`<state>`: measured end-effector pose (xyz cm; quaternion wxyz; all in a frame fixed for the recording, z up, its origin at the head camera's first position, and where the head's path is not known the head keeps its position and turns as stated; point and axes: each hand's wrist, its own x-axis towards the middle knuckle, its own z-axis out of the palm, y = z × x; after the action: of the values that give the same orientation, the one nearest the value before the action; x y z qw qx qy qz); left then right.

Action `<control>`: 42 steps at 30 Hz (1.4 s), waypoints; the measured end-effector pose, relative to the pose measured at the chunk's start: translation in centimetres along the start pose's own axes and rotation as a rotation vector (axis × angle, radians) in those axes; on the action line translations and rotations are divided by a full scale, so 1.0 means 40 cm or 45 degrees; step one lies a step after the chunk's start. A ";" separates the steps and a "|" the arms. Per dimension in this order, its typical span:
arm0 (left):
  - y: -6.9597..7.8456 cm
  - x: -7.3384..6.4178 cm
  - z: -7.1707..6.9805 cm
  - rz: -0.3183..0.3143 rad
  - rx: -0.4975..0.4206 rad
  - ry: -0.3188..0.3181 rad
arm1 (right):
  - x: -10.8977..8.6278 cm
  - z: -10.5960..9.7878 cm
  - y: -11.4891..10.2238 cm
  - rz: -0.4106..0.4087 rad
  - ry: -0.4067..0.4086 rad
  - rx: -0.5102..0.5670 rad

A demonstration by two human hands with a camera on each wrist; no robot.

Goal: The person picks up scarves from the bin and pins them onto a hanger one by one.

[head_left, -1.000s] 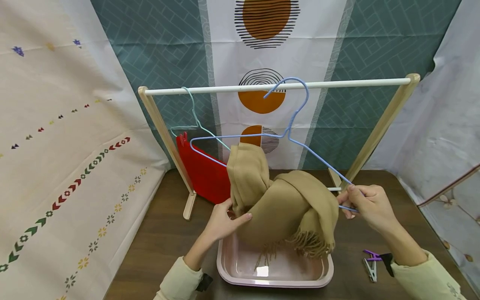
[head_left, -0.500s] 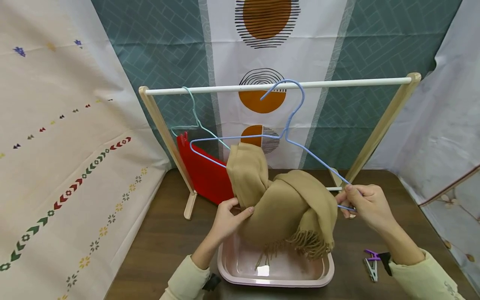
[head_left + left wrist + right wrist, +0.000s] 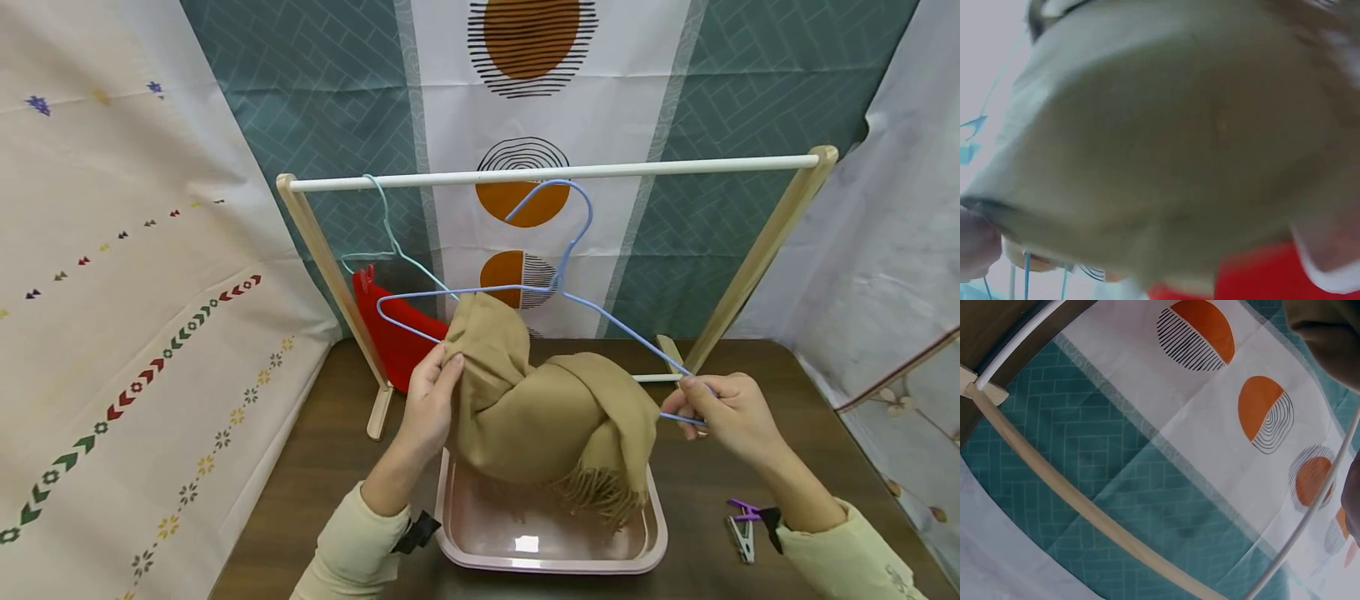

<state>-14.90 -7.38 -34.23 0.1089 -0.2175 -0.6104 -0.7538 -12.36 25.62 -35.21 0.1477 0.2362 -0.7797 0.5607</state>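
A tan fringed scarf (image 3: 540, 425) is draped over the lower bar of a blue clothes hanger (image 3: 626, 327), its fringe hanging above a pink tub (image 3: 555, 564). My right hand (image 3: 731, 417) grips the hanger's right corner, holding it tilted in front of the rack. At the scarf's left side, my left hand (image 3: 427, 408) pinches the fabric, thumb in front and the other fingers partly hidden. The hanger's hook is off the rack's rail, a little below it in the head view. In the left wrist view the scarf (image 3: 1166, 137) blurs across most of the picture.
Behind stands a rack with a white rail (image 3: 675, 168) and wooden legs. A teal hanger (image 3: 387, 218) on its left carries red cloth (image 3: 393, 333) with a red clothespin (image 3: 366, 273). Purple (image 3: 744, 510) and grey (image 3: 741, 542) clothespins lie right of the tub.
My left hand has moved up and left along the scarf, drawing its left side outward. The hanger's hook has dropped lower and leftward; my right hand keeps its grip.
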 end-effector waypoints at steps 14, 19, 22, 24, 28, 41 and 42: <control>0.018 0.109 -0.050 0.283 0.829 0.092 | -0.017 -0.006 -0.010 0.035 -0.007 0.097; -0.024 0.082 -0.023 0.808 1.357 0.253 | -0.020 -0.005 -0.011 0.082 0.026 0.058; -0.030 0.053 0.017 1.118 1.406 0.228 | -0.020 -0.005 -0.011 0.092 0.036 0.050; -0.033 0.032 0.052 1.270 1.441 0.097 | -0.018 -0.005 -0.011 0.087 0.033 0.047; -0.042 0.009 0.119 1.288 1.652 -0.163 | -0.015 -0.003 -0.012 0.071 0.010 0.029; -0.002 0.065 0.178 0.775 0.895 -0.190 | -0.009 0.037 -0.011 0.049 0.007 0.015; 0.002 0.065 0.182 0.743 0.813 -0.226 | -0.008 0.043 -0.011 0.050 0.011 0.010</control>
<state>-15.74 -0.10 -31.78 0.3260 -0.4001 -0.7328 -0.4434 -11.78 23.95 -35.56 0.1391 0.2191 -0.7814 0.5675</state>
